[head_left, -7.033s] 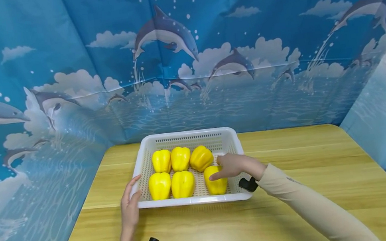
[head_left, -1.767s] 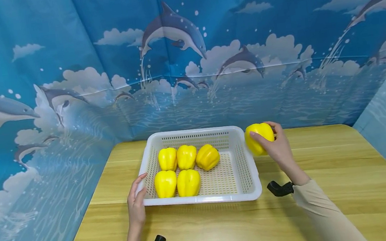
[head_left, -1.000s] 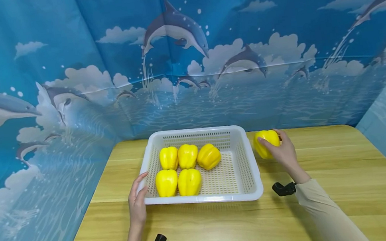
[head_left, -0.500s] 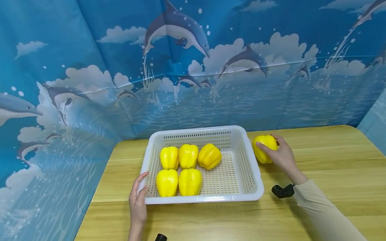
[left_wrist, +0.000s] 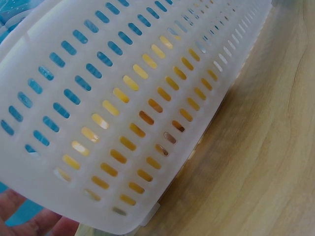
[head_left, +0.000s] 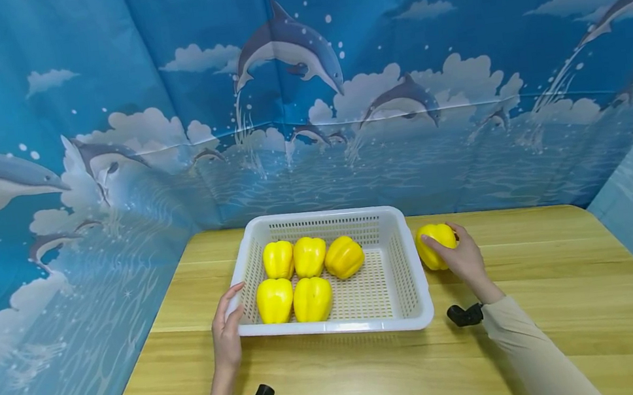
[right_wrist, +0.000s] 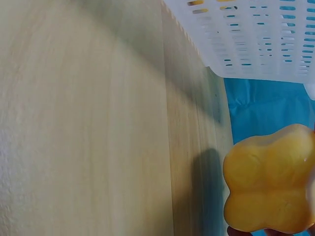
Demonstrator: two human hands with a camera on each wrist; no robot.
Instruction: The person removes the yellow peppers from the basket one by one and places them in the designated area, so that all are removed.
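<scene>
We have taken yellow pepper out of basket, six inside down to five; our right grip now holds it just outside basket's right wall.

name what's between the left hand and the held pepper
In the head view, the white basket and the five yellow peppers inside it lie between them.

Left fingers lie extended, right fingers curled

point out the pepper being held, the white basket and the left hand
Held yellow bell pepper (right_wrist: 268, 182): right wrist view, middle of its lobed surface.
White plastic basket (head_left: 338, 325): head view, near long rim.
Left hand (head_left: 227, 335): head view, middle of the hand.
</scene>
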